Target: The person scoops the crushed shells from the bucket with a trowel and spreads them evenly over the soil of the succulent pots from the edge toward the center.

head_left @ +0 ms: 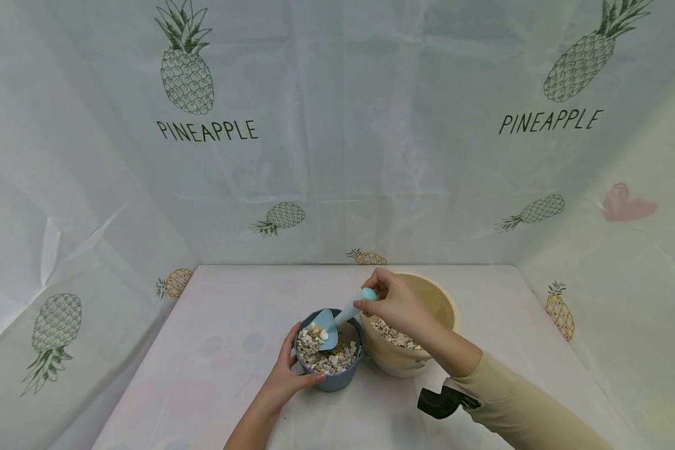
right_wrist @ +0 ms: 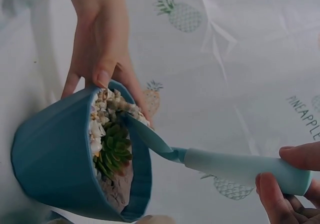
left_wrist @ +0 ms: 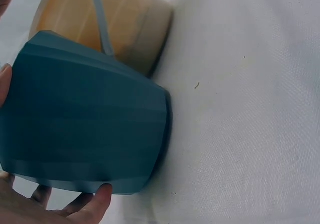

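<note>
My left hand (head_left: 284, 378) holds a blue flowerpot (head_left: 340, 379), thumb at the near rim and fingers around its left side. The left wrist view shows the pot's faceted wall (left_wrist: 85, 114) and its base close to the table. Pale pebbles (head_left: 315, 356) cover part of the inside; a green succulent (right_wrist: 115, 151) grows among them, beside bare greyish soil (right_wrist: 120, 189). My right hand (head_left: 399, 306) pinches the handle end of a small light-blue shovel (head_left: 327, 328). The shovel's blade slants down into the pot, its tip at the pebbles.
A larger cream pot (head_left: 399, 365) stands immediately right of the blue one, with pebbles (head_left: 396, 335) inside; my right forearm passes over its rim. A white cloth (head_left: 202, 400) covers the table. Pineapple-printed sheeting (head_left: 365, 156) hangs behind and at both sides.
</note>
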Motion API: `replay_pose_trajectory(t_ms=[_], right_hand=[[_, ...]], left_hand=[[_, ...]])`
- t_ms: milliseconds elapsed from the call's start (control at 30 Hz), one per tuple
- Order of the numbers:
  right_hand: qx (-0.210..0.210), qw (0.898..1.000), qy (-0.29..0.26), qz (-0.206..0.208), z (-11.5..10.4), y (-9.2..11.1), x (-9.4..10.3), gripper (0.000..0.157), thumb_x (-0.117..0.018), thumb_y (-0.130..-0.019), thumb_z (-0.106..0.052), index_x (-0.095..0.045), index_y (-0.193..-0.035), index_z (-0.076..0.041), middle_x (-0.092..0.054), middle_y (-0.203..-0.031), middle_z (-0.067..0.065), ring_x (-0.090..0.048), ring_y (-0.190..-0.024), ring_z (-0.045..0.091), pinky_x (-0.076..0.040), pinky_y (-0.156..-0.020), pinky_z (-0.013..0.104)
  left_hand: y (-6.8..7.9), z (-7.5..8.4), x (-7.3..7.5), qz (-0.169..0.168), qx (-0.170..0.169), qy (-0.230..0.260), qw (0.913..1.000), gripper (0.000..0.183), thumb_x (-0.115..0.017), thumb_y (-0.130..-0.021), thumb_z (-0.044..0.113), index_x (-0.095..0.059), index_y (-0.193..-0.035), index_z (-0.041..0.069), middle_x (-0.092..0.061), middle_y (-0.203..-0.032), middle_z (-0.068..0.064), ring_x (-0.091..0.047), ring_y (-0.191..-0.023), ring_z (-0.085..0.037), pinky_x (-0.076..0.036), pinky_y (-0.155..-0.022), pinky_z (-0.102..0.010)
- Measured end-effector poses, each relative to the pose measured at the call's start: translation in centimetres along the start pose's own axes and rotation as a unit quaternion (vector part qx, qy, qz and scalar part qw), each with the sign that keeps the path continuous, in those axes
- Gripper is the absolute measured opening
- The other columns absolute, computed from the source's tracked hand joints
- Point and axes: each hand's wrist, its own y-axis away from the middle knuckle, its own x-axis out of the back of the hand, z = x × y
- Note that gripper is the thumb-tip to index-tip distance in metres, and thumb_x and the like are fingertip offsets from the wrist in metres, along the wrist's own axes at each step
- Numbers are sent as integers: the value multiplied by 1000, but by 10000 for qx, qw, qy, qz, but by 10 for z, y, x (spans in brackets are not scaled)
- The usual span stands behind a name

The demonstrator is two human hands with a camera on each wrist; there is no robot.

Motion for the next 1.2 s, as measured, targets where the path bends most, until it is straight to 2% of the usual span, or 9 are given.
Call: replay_pose_trajectory(t_ms=[133,267,400,700,967,1200], right_hand=[[-48,10000,72,19,-3,-7,-2,20,-75,-83,-4,-59,-96,-2,-65,-79,6,-65,-68,19,-47,-51,24],[-12,9999,136,90,-4,-10,-3,20,-76,-83,-4,-60,-95,-2,-65,-78,6,-64,-67,19,-44,-49,23],[-51,9999,131,91,-3,-10,-2,20,-76,-83,-4,-60,-95,-2,-65,-78,6,-64,-67,19,-45,-50,24],[-61,9994,263,-195,-9,-7,3,21,-75,-84,-6,-59,-97,-3,-65,-77,6,-64,-67,20,-46,-52,26],[109,9986,514,-22,-7,-12,4,20,-76,-83,-6,-60,-95,-4,-65,-76,3,-63,-67,18,-46,-51,27],[111,9985,507,-144,-13,-8,6,21,-76,-83,-4,-58,-94,-3,-64,-75,4,-62,-66,20,-46,-51,26]], left_hand=[[1,1,1,-16,19,10,10000,114,-85,-75,9,-8,-158,24,1,-159,-24,-10,-136,-61,-30,-98,-72],[1,1,0,25,54,-4,10000,114,-86,-75,9,-9,-158,25,0,-159,-24,-11,-136,-60,-30,-98,-73],[1,0,0,55,43,-52,10000,114,-86,-74,9,-10,-158,24,-2,-159,-24,-13,-136,-60,-30,-98,-73],[1,0,-1,59,55,-62,9999,115,-88,-73,13,-11,-158,25,-2,-160,-22,-10,-137,-58,-30,-99,-72],[1,1,-1,53,-2,-90,9999,115,-87,-73,13,-10,-158,23,-3,-159,-24,-11,-135,-61,-29,-98,-74],[1,2,-1,91,74,-86,9999,115,-88,-72,15,-11,-158,24,-5,-159,-23,-11,-137,-60,-27,-99,-74]])
